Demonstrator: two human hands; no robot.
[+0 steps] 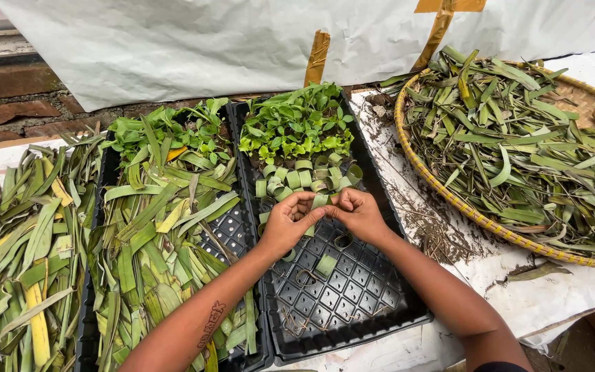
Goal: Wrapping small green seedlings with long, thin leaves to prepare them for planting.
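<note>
Both hands meeting over the black plastic seedling tray with square cells [352, 303], right-hand tray of two set side by side. Left hand [290, 222] and right hand [358, 212] pinched together on a short green leaf strip [320, 201], fingertips of both closed on it — strip bent between them, held just above the tray's middle rows.

Behind the hands, a cluster of small green leaf-strip rings [297, 178] standing in the cells; further back, young green seedlings [296, 124] filling the far rows. One loose ring [326, 264] lying in a near cell, apart from the cluster. Near cells of the tray otherwise bare black plastic.

Left of it, second black tray [232, 231], mostly buried under long green and yellowing leaf blades [153, 234]. More of the same blades heaped at far left [22, 262].

To the right — round woven yellow-rimmed basket [449, 196] piled with cut green leaf pieces [525, 145], well apart from the hands. White sheet [531, 289] underneath, scattered with soil crumbs. White tarp [208, 41] hanging behind, patched with tan tape.
</note>
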